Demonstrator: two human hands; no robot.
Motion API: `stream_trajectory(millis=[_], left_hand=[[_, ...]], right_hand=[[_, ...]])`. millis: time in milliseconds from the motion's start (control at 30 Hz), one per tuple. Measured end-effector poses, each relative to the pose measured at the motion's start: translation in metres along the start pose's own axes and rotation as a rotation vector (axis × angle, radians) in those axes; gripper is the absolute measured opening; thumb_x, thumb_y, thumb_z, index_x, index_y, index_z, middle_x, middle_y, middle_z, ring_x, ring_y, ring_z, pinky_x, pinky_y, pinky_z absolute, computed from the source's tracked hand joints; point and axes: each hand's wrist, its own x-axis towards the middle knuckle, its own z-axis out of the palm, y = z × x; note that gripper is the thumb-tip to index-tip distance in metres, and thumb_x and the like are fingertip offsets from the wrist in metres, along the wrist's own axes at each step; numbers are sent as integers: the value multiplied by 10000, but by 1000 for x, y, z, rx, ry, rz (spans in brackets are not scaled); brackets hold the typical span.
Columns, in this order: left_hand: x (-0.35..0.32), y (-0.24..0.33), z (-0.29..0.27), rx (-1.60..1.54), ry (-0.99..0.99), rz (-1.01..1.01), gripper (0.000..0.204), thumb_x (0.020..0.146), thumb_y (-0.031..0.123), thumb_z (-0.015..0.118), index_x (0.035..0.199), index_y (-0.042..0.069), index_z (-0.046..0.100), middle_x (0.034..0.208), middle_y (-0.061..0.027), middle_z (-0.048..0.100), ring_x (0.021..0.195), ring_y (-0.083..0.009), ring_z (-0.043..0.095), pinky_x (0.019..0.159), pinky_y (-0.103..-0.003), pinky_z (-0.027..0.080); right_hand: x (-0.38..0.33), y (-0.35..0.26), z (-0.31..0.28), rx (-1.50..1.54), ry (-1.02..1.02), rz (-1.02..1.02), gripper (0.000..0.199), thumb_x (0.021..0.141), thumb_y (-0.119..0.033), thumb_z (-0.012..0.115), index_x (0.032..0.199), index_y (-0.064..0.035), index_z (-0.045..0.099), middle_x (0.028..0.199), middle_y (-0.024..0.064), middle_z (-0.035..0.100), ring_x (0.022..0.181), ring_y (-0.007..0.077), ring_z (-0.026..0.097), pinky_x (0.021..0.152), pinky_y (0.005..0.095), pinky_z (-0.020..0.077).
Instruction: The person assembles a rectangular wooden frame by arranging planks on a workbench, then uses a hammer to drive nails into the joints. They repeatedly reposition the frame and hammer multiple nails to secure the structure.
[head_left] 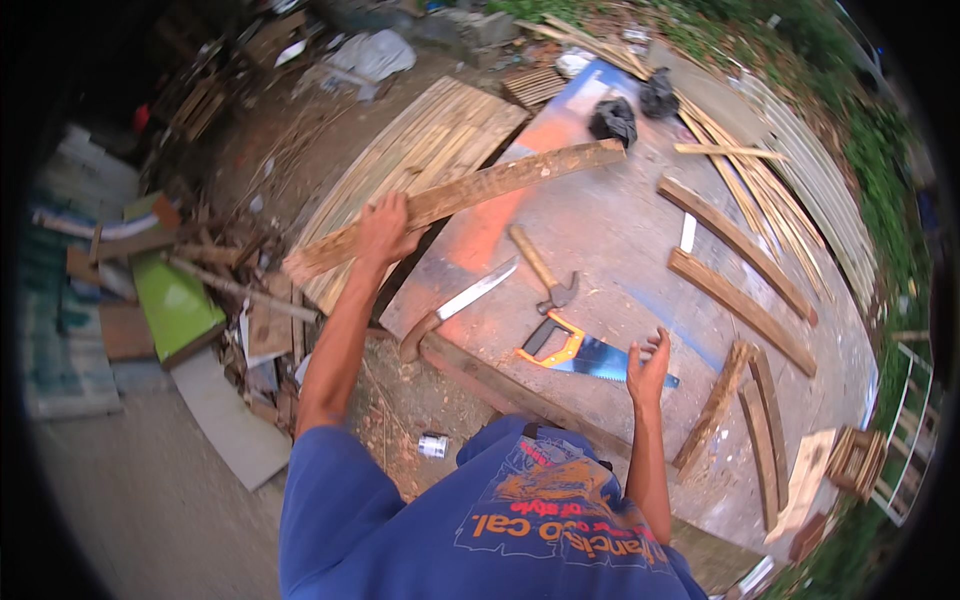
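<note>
My left hand (385, 230) is closed around a long rough wooden beam (490, 185). The beam slants from over the slatted wooden panel at left to above the far part of the worktable (600, 230). My right hand (650, 365), fingers apart and holding nothing, is over the blade end of a handsaw (570, 350) with an orange and black handle. Beyond the saw lies a claw hammer (545, 268) with a wooden handle. A machete (460, 305) with a brown handle rests at the table's near left edge.
Two wooden beams (740, 310) (740, 245) lie on the right of the table, with shorter pieces (715, 410) nearer me. Thin wood strips (740, 180) and black plastic bags (613, 122) are at the far side. A slatted panel (430, 130) and scrap boards (180, 300) are at left.
</note>
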Motion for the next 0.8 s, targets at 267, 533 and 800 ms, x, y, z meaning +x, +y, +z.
stream_trajectory(millis=[267,533,800], left_hand=[[36,74,-141,-23,-9,558,691,736,448,798,1233,30,564,1139,-132,620,1097,-288,608,923,-424,457],[32,207,-194,-25,-65,1054,541,679,439,817,1000,46,628,1025,-73,620,992,-255,637,830,-416,488],[83,267,-199,-329,297,1276,504,763,403,786,1103,48,678,1163,-118,651,1225,-262,554,1078,-465,389]], right_hand=[[16,-119,-57,-343,257,-534,946,714,-283,882,1454,6,368,1397,254,440,1313,420,421,1102,528,316],[-16,-92,-85,-529,122,-341,964,631,-340,925,1388,15,445,1315,213,530,1254,382,489,1061,539,331],[-57,-63,-109,19,86,-104,746,631,-291,937,1184,83,605,1076,218,670,972,320,669,851,400,529]])
